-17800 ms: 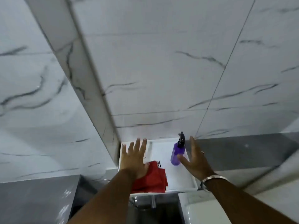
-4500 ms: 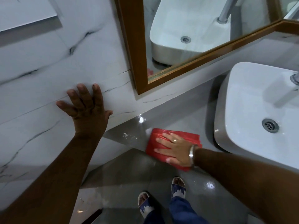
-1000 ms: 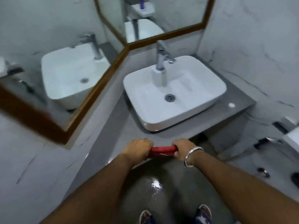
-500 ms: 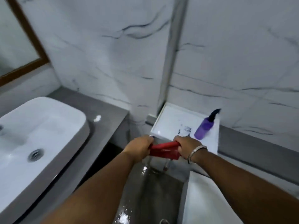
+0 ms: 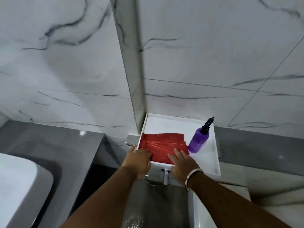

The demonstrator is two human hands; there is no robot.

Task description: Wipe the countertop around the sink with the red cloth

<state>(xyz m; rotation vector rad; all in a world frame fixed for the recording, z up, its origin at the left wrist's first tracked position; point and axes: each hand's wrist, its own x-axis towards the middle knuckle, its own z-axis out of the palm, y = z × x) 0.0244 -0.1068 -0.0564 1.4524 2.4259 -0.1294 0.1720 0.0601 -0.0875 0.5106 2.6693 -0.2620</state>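
Observation:
The red cloth (image 5: pixel 162 144) lies folded flat in the left half of a white tray (image 5: pixel 212 155) on a ledge in the wall corner. My left hand (image 5: pixel 139 159) rests on the cloth's near left corner and the tray rim, fingers together. My right hand (image 5: pixel 182 163) lies flat on the cloth's near right edge, fingers spread, a ring on one finger and a bangle on the wrist. The grey countertop (image 5: pixel 49 145) and the white sink (image 5: pixel 19 186) are at the lower left.
A purple spray bottle (image 5: pixel 198 141) with a black nozzle stands in the tray right of the cloth. A chrome fitting (image 5: pixel 165 176) hangs under the tray. Marble-tiled walls fill the upper view. A white fixture edge (image 5: pixel 205 216) sits at the bottom right.
I have turned from the sink to the corner tray. The cloth, gripped rolled between both hands before, now lies flat in the tray with both hands resting on its near edge.

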